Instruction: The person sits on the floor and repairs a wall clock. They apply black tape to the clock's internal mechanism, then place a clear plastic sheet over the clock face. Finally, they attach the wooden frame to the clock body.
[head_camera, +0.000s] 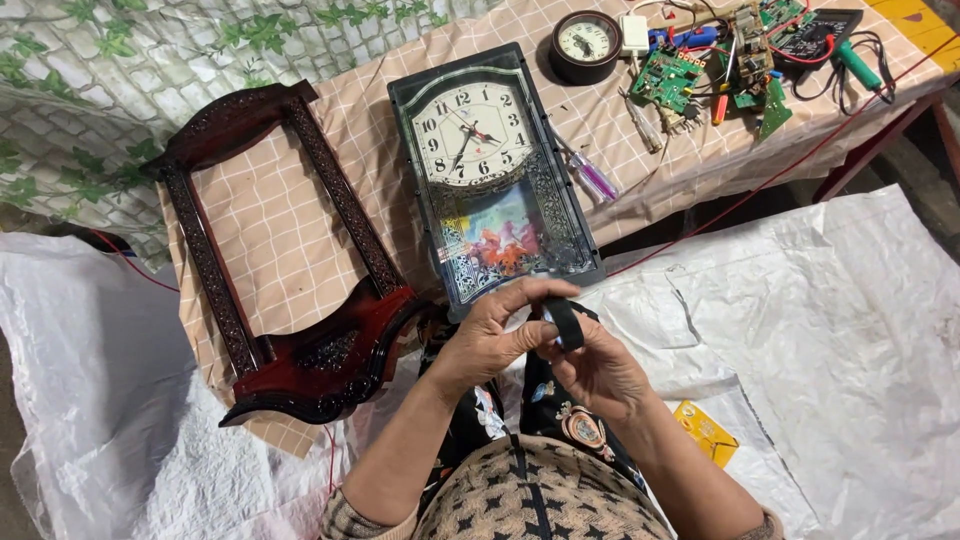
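I hold the black tape roll (566, 322) between my 2 hands, just above my lap and right below the bottom edge of the clock panel (490, 180). My right hand (600, 372) cups the roll from 5 o'clock, fingers curled up around its lower rim. My left hand (490, 335) comes in from 9 o'clock, thumb and forefinger pinched on the roll's upper edge, near 12 o'clock on the ring. Whether they grip a loose tape end there I cannot tell. Both hands touch the roll, so neither is nearer.

The roll stands on edge, its open face turned toward 9 o'clock, its axis running roughly 9 to 3. The clock panel lies flat on the checked surface (300, 220), long axis 11 to 5, with the carved wooden frame (290, 330) beside it at 9 o'clock.
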